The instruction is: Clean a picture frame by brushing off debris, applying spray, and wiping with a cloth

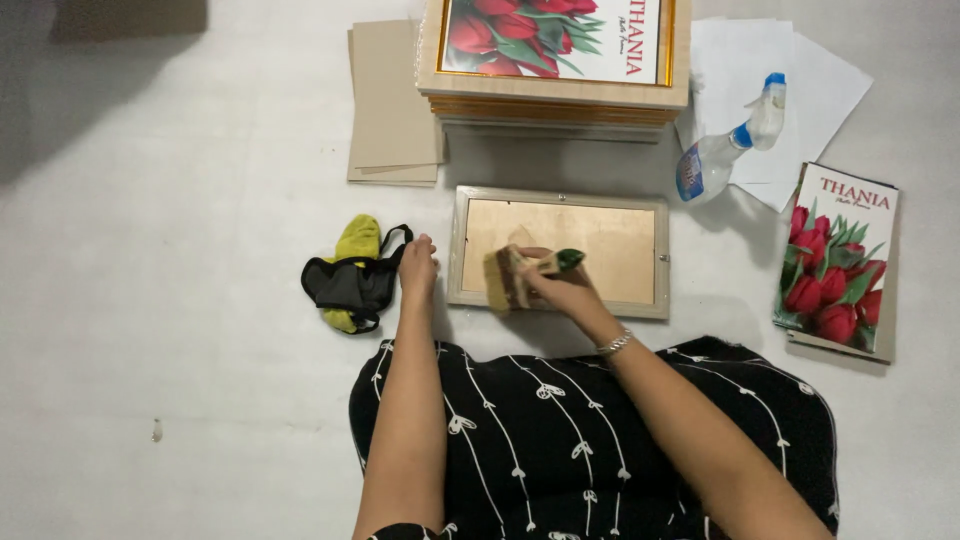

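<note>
A light wooden picture frame (660, 262) lies flat on the pale floor in front of me, its glass reflecting tan. My right hand (560, 285) grips a paintbrush (507, 277) with a wide bristle head and a green-tipped handle, held over the frame's lower left part. My left hand (417, 268) rests on the floor beside the frame's left edge, fingers down, holding nothing. A black and yellow cloth bundle (352, 278) lies just left of that hand.
A stack of frames (555, 95) topped by a red tulip print stands at the back. Tan backing boards (390, 100) lie left of it. A spray bottle (728, 148) rests on white paper sheets (810, 90); another tulip print (842, 255) lies right.
</note>
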